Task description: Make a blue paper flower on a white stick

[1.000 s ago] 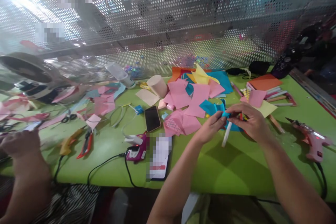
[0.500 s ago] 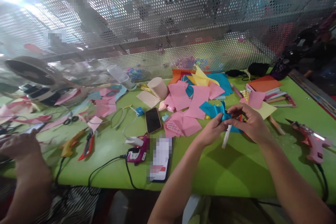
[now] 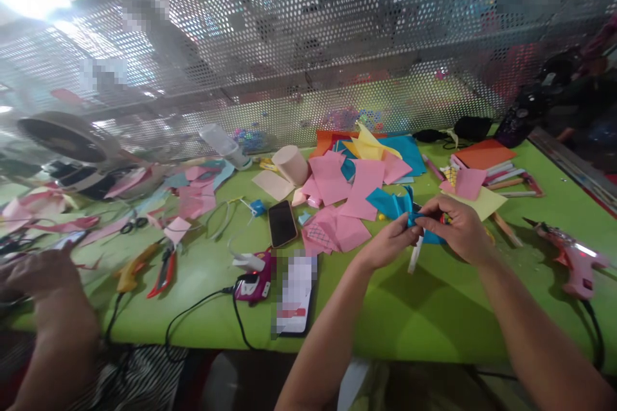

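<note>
Both of my hands meet over the right-middle part of the table. A folded strip of blue paper or felt (image 3: 413, 218) is pinched between them. My left hand (image 3: 388, 245) grips it from the near left side, thumb and fingers closed. Thumb and fingertips of my right hand (image 3: 457, 226) are pressed together on its right end. A white stick (image 3: 414, 257) slants down below the fingers; its upper end is hidden. Just behind my left hand a creased blue piece (image 3: 388, 202) spreads out, and I cannot tell whether it joins the strip.
Pink sheets (image 3: 332, 180) lie left of my hands. A pink glue gun (image 3: 571, 257) rests at right. Two phones, a dark one (image 3: 282, 223) and a lit one (image 3: 295, 295), lie near a purple power socket (image 3: 255, 279). At far left is another person's hand (image 3: 45, 273), near red-handled pliers (image 3: 164, 273).
My right fingers have drawn closer together and shifted slightly on the blue strip. The view has moved a little; the table things stay in place.
</note>
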`<control>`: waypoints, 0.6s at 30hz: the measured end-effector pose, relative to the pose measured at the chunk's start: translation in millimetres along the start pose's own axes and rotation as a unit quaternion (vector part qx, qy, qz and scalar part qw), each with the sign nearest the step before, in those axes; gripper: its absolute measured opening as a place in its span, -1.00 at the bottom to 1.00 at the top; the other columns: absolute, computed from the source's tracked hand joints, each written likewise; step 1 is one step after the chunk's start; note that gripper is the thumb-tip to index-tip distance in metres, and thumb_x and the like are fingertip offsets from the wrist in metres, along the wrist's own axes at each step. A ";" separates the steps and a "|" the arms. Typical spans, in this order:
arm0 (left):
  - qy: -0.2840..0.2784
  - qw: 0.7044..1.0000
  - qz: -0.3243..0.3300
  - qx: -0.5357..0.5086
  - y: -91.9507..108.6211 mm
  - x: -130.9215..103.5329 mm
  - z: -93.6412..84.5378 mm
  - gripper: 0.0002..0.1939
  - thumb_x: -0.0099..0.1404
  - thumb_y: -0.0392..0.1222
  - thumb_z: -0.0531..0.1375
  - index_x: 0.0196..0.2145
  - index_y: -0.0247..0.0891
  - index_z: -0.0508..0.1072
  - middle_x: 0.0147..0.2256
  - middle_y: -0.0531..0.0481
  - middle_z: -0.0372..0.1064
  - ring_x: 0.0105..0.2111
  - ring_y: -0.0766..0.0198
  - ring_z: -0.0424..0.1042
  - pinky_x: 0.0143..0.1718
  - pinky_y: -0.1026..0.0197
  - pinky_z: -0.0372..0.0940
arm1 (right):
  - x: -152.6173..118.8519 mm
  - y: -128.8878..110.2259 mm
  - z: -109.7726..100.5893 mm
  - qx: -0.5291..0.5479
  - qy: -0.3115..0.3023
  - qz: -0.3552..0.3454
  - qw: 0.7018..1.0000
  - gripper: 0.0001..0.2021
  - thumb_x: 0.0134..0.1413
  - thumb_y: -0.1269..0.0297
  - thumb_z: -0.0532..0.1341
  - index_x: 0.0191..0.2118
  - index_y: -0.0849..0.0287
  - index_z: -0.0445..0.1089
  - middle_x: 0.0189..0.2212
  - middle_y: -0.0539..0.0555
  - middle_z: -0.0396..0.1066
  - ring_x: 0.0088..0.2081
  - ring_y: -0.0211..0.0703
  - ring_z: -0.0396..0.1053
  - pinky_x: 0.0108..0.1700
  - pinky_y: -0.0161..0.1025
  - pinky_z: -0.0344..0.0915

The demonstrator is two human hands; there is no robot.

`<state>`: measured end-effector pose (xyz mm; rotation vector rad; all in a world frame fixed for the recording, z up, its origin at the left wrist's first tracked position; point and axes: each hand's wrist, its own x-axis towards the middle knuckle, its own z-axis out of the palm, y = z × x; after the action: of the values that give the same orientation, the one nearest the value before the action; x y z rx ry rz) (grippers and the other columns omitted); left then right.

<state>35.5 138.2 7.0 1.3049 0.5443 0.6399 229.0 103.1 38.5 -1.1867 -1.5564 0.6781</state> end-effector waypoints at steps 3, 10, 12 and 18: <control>0.004 1.000 -0.018 -0.024 -1.7 -0.4 0.7 -0.35 0.26 0.42 0.39 -0.17 -0.27 0.42 -0.27 0.04 0.26 -0.25 0.31 0.28 -0.08 0.14 0.29 | -0.1 1.2 -0.2 -0.001 0.001 -0.002 1.000 -0.77 0.24 0.04 0.43 -0.32 0.08 0.58 -0.38 0.04 0.55 -0.34 -0.11 0.47 -0.27 -0.18 0.41; 0.028 0.999 -0.034 -0.004 -4.4 1.8 0.4 -0.38 0.27 0.37 0.39 -0.10 -0.25 0.44 -0.19 -0.02 0.34 -0.18 0.24 0.32 -0.02 0.12 0.31 | 0.4 2.8 2.1 0.021 -0.033 0.033 0.999 -0.63 0.04 -0.05 0.54 -0.15 0.07 0.61 -0.27 0.07 0.61 -0.29 -0.06 0.52 -0.22 -0.13 0.48; 0.021 0.999 -0.028 0.026 -3.2 2.5 -0.3 -0.42 0.30 0.34 0.38 -0.14 -0.25 0.42 -0.21 -0.01 0.31 -0.19 0.25 0.30 -0.04 0.13 0.31 | -0.4 2.5 3.2 0.015 -0.032 0.038 0.999 -0.66 0.07 -0.05 0.53 -0.20 0.08 0.60 -0.30 0.06 0.60 -0.30 -0.05 0.52 -0.22 -0.13 0.48; 0.020 0.999 -0.047 0.009 3.2 -1.2 -0.6 -0.40 0.25 0.36 0.42 -0.15 -0.24 0.44 -0.24 0.01 0.30 -0.19 0.23 0.35 -0.03 0.10 0.34 | -1.2 2.4 1.7 0.014 -0.015 0.047 0.999 -0.76 0.18 0.01 0.47 -0.24 0.07 0.63 -0.32 0.06 0.62 -0.31 -0.07 0.50 -0.26 -0.16 0.45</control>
<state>33.9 138.2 10.0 1.2784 0.6422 0.5844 228.3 103.1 35.4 -1.2389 -1.5192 0.7799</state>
